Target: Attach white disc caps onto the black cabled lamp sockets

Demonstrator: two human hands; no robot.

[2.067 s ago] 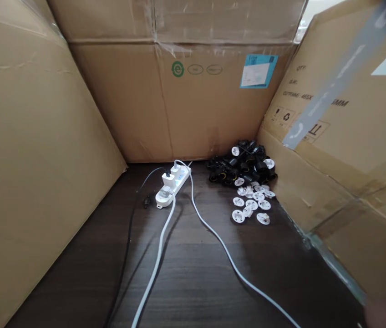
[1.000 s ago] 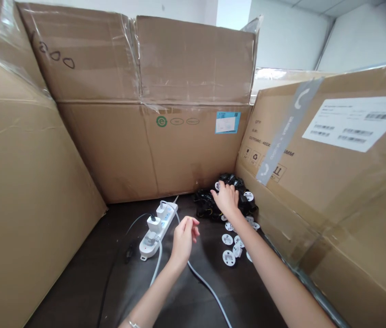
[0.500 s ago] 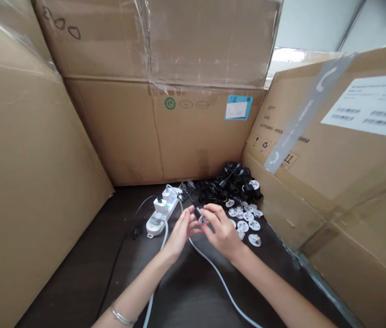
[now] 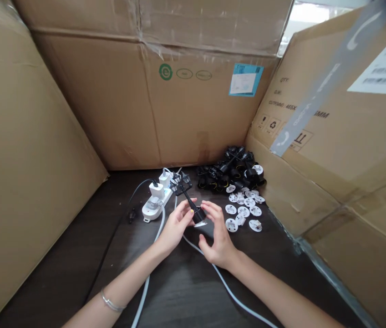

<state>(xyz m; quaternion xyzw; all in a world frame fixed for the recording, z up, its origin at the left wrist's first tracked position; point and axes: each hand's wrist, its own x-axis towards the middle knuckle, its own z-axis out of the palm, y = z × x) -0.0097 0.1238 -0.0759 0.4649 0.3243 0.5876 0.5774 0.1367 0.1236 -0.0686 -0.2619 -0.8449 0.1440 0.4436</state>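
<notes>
A black miniature lamp post (image 4: 189,198) with several lantern heads leans away from me, its wide round base toward me. My left hand (image 4: 176,226) is closed around that base, thumb on its near side. A white disc (image 4: 200,224) shows at the bottom of the base; how firmly it sits there I cannot tell. My right hand (image 4: 220,234) is open beside the base, thumb spread well away. Its fingertips are close to the base's right side, and whether they touch it is unclear. More white discs (image 4: 243,212) lie to the right of my right hand.
A pile of black lamp posts (image 4: 229,171) lies at the back right. A white power strip (image 4: 152,207) with plugged-in adapters stands left of my hands. Cables, including a white cord (image 4: 229,288), cross the dark table (image 4: 182,300). Cardboard boxes (image 4: 193,123) wall in the back and sides.
My right hand has opened, its thumb moving away from the base. The lamp post has tilted so its lantern heads show more clearly. The view has dipped downward.
</notes>
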